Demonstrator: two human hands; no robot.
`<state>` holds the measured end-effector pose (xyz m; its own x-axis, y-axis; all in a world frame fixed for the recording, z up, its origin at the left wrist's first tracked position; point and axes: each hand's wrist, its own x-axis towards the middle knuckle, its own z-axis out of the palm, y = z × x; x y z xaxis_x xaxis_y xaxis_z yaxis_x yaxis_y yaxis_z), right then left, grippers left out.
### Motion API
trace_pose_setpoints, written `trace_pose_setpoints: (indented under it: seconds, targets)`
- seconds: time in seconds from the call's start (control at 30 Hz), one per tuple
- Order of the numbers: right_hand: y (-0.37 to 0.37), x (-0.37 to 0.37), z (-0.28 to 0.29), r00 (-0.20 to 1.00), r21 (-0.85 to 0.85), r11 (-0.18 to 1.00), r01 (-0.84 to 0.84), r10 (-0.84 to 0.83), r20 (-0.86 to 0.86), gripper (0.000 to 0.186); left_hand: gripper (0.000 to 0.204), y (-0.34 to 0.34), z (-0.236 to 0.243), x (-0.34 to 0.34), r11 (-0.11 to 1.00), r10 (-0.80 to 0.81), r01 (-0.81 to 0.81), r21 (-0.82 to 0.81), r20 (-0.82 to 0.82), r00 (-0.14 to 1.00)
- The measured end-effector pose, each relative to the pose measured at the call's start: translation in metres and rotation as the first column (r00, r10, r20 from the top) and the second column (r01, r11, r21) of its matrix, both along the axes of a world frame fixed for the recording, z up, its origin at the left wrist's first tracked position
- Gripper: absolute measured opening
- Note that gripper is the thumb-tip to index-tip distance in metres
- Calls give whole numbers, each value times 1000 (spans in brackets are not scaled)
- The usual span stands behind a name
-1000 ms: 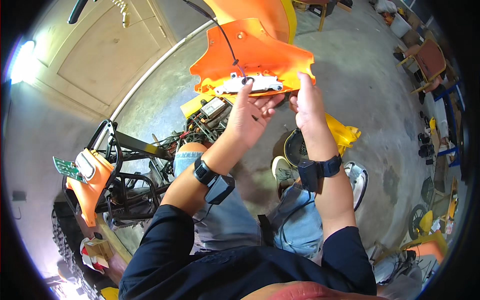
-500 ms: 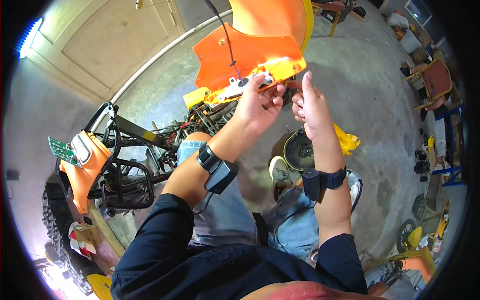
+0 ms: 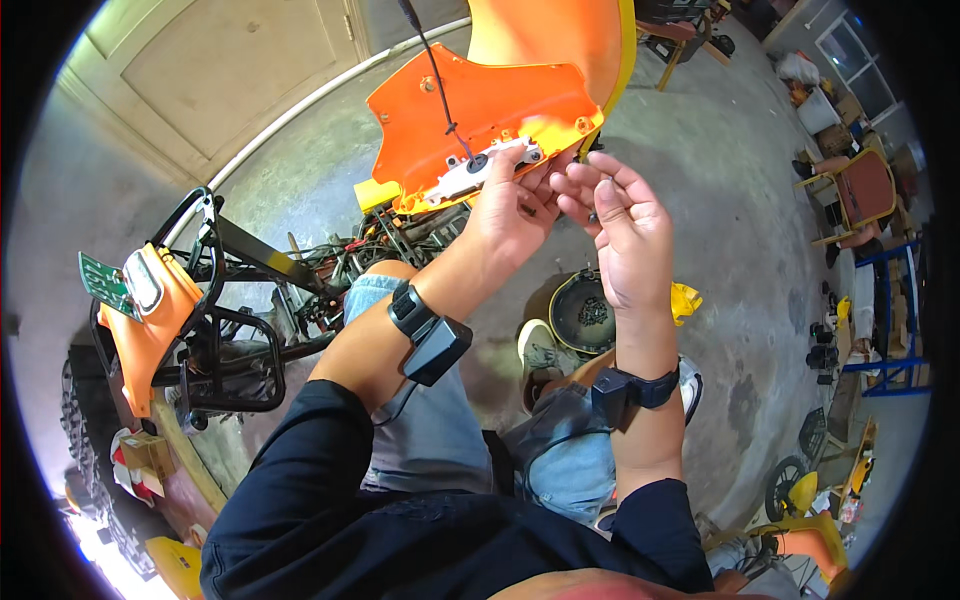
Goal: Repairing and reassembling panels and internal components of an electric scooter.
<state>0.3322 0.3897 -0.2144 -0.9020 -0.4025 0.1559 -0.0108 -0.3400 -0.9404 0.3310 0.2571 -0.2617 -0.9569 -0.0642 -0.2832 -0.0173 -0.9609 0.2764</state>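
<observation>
An orange plastic panel [image 3: 460, 110], like a motorcycle fairing, tilts up before me. A white fitting [image 3: 458, 186] lies along its lower edge, with a dark cable running up from a round black plug. My left hand [image 3: 508, 208] grips this edge, thumb on the white fitting and fingers beneath it. Something small and dark rests in the left palm. Just to the right, my right hand [image 3: 628, 225] is raised with its fingers curled together. A small dark piece [image 3: 593, 217], perhaps a screw, shows at those fingers.
A black round tub [image 3: 590, 312] of small dark parts stands on the floor by my shoe. A motorcycle frame [image 3: 245, 260] with an orange tail piece [image 3: 160, 320] is at left. Behind the panel stands a larger orange-and-yellow part [image 3: 560, 50]. Chairs and shelving line the right.
My right hand has turned from a raised thumb to curled fingers near the left hand, with a small dark piece now showing. The panel sits slightly further left in view, still gripped by my left hand.
</observation>
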Motion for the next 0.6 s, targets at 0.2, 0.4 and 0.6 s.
trace_pose_setpoints:
  seconds: [0.2,0.4,0.6]
  targets:
    - [6,-4,0,977,4,1000,3,-4,214,29,42,4,2,-1,994,-57,59,97,-27,998]
    - [4,6,9,972,-28,996,-85,89,219,42,45,-2,-6,0,984,-160,163,74,-45,986]
    - [6,7,8,978,73,992,-103,87,191,29,43,9,1,12,980,-165,160,-114,-35,986]
